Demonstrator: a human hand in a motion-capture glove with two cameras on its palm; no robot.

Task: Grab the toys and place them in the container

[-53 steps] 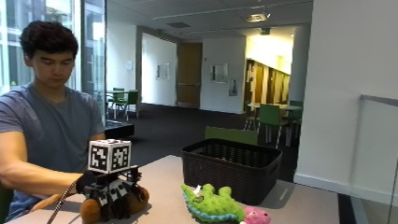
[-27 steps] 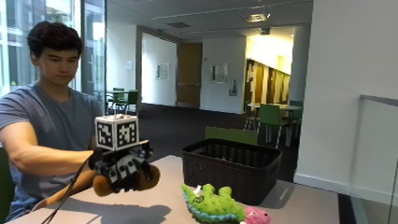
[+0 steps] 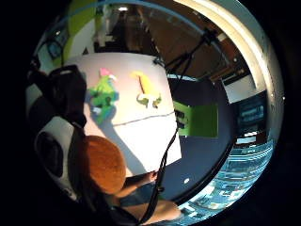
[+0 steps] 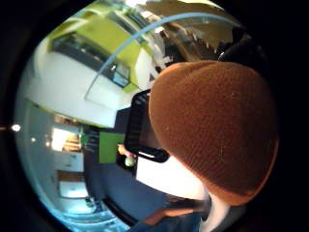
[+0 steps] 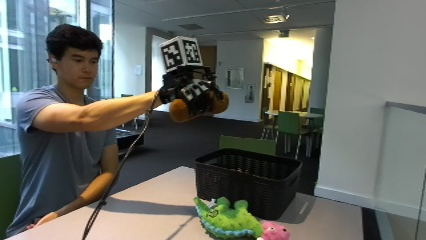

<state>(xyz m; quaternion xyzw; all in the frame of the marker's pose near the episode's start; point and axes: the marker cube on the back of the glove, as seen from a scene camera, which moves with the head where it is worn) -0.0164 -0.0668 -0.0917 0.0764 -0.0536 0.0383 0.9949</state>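
On the desk (image 5: 153, 200) stands a black woven container (image 5: 247, 181), a green plush toy (image 5: 226, 218) lying just before it, while high above them the gloved right hand (image 5: 190, 92) grips an orange knitted toy (image 5: 198, 107).

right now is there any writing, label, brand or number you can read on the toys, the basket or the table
None can be read.
Round orange plush toy in the black-gloved right hand: no text shows.
Black woven plastic basket: no label shows.
Green plush dinosaur and small pink plush toy on the grey table: no words; too small to tell any tag.
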